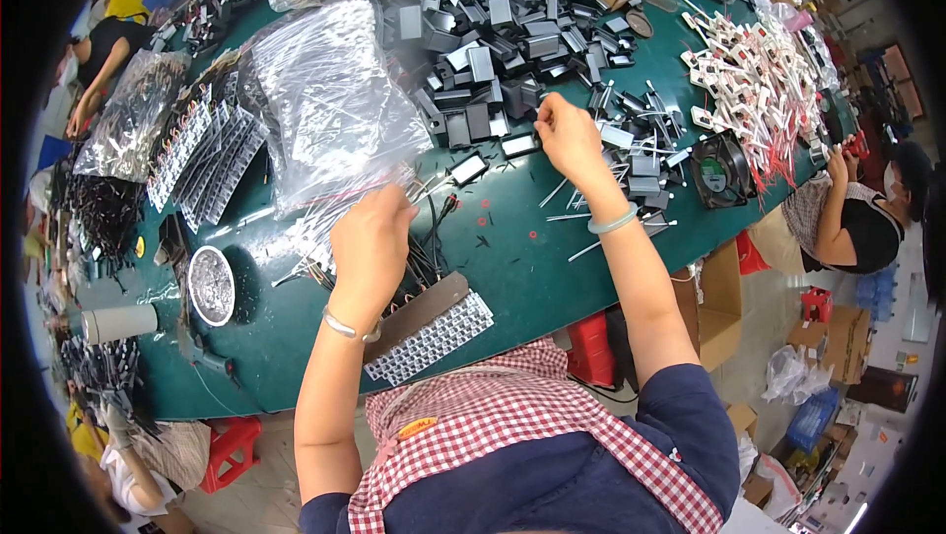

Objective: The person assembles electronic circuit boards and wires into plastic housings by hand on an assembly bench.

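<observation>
My left hand [371,246] is closed, its fingers curled down beside a bundle of thin white stick-like pieces [325,231]; whatever it grips is hidden. With fingertips pinched together, my right hand [570,140] is over the near edge of a heap of black casings [532,33]. I cannot make out what lies in that pinch. Just left of its fingers is a black-framed casing with a pale face [520,145]. A similar casing [468,169] lies between my hands. Below my left hand, a brown bar [419,308] lies along a light-grey perforated strip [434,337].
A clear bag of white sticks [330,91] lies beyond my left hand. Casings with white leads [641,155] and a black fan [722,171] are on the right. Further right is a pile of white connectors with red wires [754,86]. A white bowl [211,285] stands left. Co-workers sit around the table.
</observation>
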A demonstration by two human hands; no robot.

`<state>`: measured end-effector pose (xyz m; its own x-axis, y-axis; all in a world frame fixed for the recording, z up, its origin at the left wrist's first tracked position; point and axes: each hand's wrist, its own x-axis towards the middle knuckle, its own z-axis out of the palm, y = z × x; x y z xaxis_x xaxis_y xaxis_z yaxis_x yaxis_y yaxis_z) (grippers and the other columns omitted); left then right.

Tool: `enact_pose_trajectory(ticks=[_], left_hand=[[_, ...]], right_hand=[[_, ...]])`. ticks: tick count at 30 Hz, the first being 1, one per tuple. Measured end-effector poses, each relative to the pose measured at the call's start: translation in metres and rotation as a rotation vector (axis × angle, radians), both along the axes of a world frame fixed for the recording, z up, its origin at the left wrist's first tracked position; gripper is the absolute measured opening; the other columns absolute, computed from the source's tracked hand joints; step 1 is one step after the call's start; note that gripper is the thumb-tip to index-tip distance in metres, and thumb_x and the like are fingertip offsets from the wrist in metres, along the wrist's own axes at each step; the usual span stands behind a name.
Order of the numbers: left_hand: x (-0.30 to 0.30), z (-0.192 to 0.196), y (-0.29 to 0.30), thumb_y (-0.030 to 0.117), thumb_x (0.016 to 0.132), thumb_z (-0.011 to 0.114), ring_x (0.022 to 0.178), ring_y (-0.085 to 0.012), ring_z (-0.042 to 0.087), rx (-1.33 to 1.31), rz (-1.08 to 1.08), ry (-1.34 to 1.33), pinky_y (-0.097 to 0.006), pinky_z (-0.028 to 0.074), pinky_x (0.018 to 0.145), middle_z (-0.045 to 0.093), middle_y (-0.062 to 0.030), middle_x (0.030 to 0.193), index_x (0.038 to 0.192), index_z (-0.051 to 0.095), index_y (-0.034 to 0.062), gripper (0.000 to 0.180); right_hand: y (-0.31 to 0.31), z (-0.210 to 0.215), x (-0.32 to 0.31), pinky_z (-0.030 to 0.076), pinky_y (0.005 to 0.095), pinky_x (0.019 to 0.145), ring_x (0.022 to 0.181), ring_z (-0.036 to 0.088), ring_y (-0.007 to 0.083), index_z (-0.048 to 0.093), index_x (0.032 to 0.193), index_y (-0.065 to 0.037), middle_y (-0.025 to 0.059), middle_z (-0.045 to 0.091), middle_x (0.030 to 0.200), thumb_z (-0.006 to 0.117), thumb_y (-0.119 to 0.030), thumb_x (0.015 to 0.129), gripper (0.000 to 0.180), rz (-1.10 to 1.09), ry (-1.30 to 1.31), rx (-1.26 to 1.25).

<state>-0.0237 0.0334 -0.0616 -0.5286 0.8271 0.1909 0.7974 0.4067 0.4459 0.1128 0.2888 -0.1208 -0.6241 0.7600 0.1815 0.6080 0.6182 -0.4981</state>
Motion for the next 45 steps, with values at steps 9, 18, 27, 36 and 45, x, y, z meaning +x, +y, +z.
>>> enact_pose_trajectory(ticks=[9,18,27,36,45], left_hand=[[-0.003,0.024,-0.018,0.006,0.079,0.07,0.072,-0.0351,0.058,0.274,-0.073,-0.168,-0.043,0.045,0.063,0.057,-0.0146,0.077,0.081,0.056,0.0021,0.014],[0.019,0.021,-0.013,-0.004,0.088,0.053,0.088,-0.027,0.066,0.368,-0.027,-0.659,-0.036,0.051,0.078,0.064,-0.0183,0.096,0.115,0.059,0.0007,0.028],[0.031,0.037,-0.019,0.016,0.099,0.054,0.069,-0.0073,0.05,0.373,0.007,-0.783,-0.023,0.043,0.063,0.057,-0.0001,0.075,0.117,0.065,0.0026,0.026],[0.034,0.023,-0.019,0.014,0.096,0.057,0.06,-0.0088,0.055,0.538,-0.02,-0.718,-0.027,0.045,0.055,0.064,-0.0075,0.072,0.115,0.065,0.0027,0.024],[0.033,0.045,-0.026,0.008,0.091,0.06,0.057,-0.0299,0.061,0.351,-0.078,-0.213,-0.037,0.045,0.05,0.062,-0.0131,0.068,0.098,0.063,0.0049,0.008]], right_hand=[[-0.03,0.003,0.001,0.049,0.0319,0.068,0.073,0.062,0.0214,0.058,0.089,-0.001,0.0091,0.062,0.081,0.069,0.003,0.071,0.021,0.321,0.267,-0.241],[-0.055,0.017,0.042,0.049,0.0261,0.082,0.088,0.063,0.0139,0.061,0.121,0.001,0.0107,0.066,0.102,0.062,0.003,0.083,0.037,0.17,0.566,-0.596],[-0.129,0.043,-0.006,0.049,0.0233,0.081,0.093,0.06,0.0111,0.061,0.115,0.005,0.0085,0.065,0.111,0.064,0.005,0.085,0.03,0.302,0.988,-1.165],[-0.149,0.062,-0.002,0.048,0.0254,0.084,0.092,0.058,0.0137,0.062,0.116,0.001,0.0085,0.061,0.108,0.069,0.01,0.076,0.041,0.437,0.97,-0.817],[-0.151,0.08,0.005,0.049,0.0344,0.086,0.102,0.06,0.0261,0.065,0.111,-0.005,0.0109,0.062,0.111,0.073,0.005,0.071,0.043,0.498,0.67,-0.412]])
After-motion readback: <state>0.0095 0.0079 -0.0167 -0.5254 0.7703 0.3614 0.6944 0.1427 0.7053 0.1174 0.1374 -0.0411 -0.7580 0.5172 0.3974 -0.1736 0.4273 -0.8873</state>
